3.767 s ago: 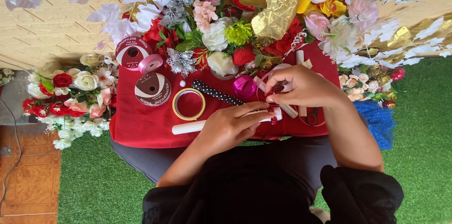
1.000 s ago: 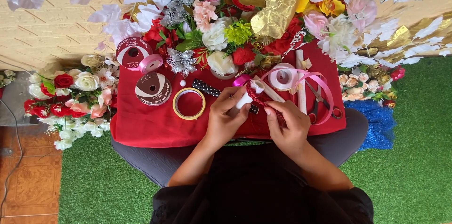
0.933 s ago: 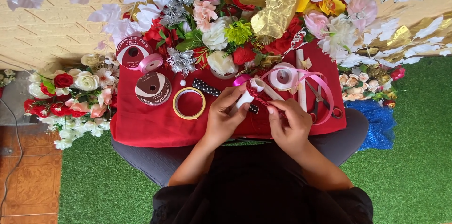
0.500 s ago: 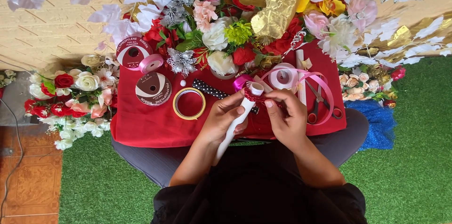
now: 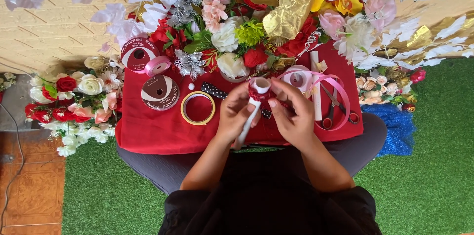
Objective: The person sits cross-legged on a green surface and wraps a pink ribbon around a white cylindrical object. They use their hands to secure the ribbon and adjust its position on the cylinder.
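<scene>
Both hands closed on white stick (image 5: 248,120) — left hand (image 5: 236,112) | right hand (image 5: 292,115) | red ribbon (image 5: 258,94) between them

Green artificial turf (image 5: 434,175) covers the floor, a pale brick-patterned wall (image 5: 54,22) behind, perhaps wood boards (image 5: 29,190) at left.

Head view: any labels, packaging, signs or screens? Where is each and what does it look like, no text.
Upper ribbon spool label: round, maroon with pale lettering, far left of the red cloth, with pink ribbon at its lower right.
Lower ribbon spool label: round disc, brown and cream, just below the first, left of the tape ring.
No signs or screens visible.
</scene>
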